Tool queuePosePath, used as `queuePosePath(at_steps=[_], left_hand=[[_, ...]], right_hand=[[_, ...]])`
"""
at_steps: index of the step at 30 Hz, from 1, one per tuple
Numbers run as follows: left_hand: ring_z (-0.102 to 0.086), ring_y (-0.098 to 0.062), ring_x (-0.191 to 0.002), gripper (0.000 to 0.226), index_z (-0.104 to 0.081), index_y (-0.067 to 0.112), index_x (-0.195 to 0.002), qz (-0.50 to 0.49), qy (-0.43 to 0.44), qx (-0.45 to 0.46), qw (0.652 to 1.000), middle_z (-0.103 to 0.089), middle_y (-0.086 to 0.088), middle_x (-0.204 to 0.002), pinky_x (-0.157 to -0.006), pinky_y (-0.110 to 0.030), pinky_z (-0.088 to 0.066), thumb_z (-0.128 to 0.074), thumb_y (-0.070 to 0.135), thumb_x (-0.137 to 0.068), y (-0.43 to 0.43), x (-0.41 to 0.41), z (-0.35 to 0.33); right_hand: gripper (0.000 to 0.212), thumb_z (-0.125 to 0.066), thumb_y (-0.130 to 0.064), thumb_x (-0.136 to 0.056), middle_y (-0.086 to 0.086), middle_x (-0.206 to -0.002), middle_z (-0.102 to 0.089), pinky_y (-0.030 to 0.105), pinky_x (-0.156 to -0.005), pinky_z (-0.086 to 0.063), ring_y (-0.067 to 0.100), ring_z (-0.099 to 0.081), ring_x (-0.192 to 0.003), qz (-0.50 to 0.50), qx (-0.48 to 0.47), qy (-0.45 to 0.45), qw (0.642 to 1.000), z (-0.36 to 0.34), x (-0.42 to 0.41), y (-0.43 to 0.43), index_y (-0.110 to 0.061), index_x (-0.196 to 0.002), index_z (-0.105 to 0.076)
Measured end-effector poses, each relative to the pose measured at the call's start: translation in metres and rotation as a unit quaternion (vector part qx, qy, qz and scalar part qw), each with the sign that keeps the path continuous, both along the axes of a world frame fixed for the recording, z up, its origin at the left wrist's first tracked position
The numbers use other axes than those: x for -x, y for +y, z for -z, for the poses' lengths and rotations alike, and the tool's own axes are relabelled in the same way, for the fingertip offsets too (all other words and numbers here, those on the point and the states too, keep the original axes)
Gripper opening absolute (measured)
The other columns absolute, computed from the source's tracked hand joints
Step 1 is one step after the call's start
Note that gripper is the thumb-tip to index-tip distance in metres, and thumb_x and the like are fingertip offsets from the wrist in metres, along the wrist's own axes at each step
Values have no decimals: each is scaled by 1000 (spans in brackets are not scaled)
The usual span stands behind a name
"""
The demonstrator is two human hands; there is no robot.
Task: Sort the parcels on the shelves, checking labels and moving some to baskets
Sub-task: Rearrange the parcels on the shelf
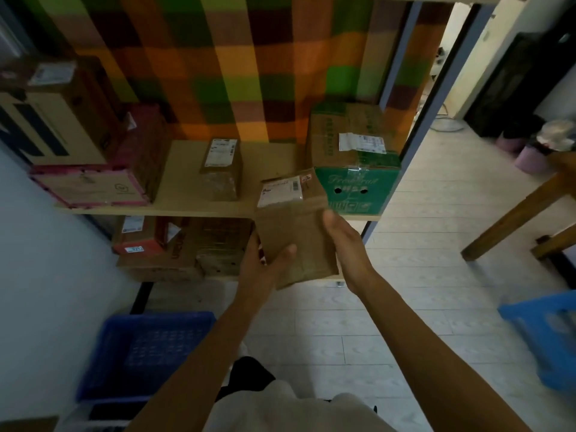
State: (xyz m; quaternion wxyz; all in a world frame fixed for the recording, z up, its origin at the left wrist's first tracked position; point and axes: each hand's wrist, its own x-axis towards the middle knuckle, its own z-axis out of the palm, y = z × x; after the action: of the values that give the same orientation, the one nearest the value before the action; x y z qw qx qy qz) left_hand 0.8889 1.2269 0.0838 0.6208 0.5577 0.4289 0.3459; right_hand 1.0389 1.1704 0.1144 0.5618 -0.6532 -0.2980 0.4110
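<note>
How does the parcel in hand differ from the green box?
The brown parcel is smaller and plain; the green box is bigger with a green printed front. The brown parcel is held by the left hand and right hand in front of the shelf; the green box sits on it. Both carry white labels.

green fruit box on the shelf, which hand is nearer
Right. The right hand sits just below the green fruit box; the left hand is further down-left, across the held parcel.
</note>
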Motion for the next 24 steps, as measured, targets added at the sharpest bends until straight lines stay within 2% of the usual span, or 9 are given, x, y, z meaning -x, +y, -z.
queuePosePath(at_steps=[1,4,7,10,15,17,19,21,24], left_hand=[[-57,-6,-112,77,-39,29,-145,-13,13,-12,1000,-54,17,-124,-86,-22,-53,-76,35,-78,1,0,-3],[-56,-6,-110,80,-40,27,-146,-49,40,-51,997,-54,13,-125,-88,-26,-51,-82,33,-77,5,0,-4],[-57,-1,-101,74,-41,29,-140,-71,40,-50,995,-55,18,-115,-83,-25,-51,-83,33,-78,8,0,-6],[-61,-4,-102,74,-42,31,-131,-76,13,-35,996,-59,14,-117,-81,-28,-55,-84,48,-72,10,4,-6],[-60,-6,-107,55,-44,17,-136,-33,-31,-8,999,-58,3,-126,-70,-10,-52,-64,43,-91,12,12,-20],[-61,-4,-109,70,-41,15,-142,-11,-52,-30,998,-57,8,-125,-74,-9,-51,-62,54,-87,14,17,-23],[-59,-3,-118,106,-37,17,-147,19,-38,-57,998,-55,6,-136,-88,-20,-54,-73,73,-65,16,19,-25],[-56,-8,-124,108,-35,23,-149,27,2,-83,996,-53,5,-142,-99,-35,-53,-81,66,-61,15,17,-28],[-57,9,-105,84,-38,24,-148,-14,35,-124,992,-56,12,-131,-86,-15,-54,-80,37,-77,17,12,-29]], right_hand=[[55,-68,-54,-85,-20,-116,-61,8,-74,-52,-15,-60,-96,-13,-15,-14,1000,-4,4,-4,-35,-133,-50],[77,-83,-19,-78,-22,-118,-56,7,-77,-49,-10,-57,-102,-13,-34,-123,992,-3,10,-4,-31,-142,-42],[75,-83,-25,-79,-11,-119,-61,25,-86,-51,9,-57,-104,31,-7,-205,978,-6,14,5,-27,-145,-48],[70,-85,-31,-77,-11,-117,-63,28,-85,-53,11,-61,-103,46,-1,-213,976,-8,11,13,-24,-140,-54],[62,-74,-44,-83,-1,-115,-66,24,-76,-57,12,-67,-97,62,-1,14,998,-24,-5,15,-17,-135,-54],[58,-56,-62,-84,1,-113,-72,28,-84,-54,14,-70,-99,12,-21,66,997,-29,-10,11,-19,-122,-65],[54,-50,-69,-81,-5,-114,-72,35,-96,-51,11,-68,-106,-24,-53,62,996,-27,-10,8,-30,-115,-67],[57,-66,-66,-81,-7,-119,-69,37,-96,-52,11,-65,-111,-32,-67,10,997,-20,-8,6,-32,-126,-61],[82,-82,-53,-66,-8,-123,-67,37,-90,-57,12,-65,-112,-19,-80,-115,990,-14,-2,6,-31,-139,-53]])
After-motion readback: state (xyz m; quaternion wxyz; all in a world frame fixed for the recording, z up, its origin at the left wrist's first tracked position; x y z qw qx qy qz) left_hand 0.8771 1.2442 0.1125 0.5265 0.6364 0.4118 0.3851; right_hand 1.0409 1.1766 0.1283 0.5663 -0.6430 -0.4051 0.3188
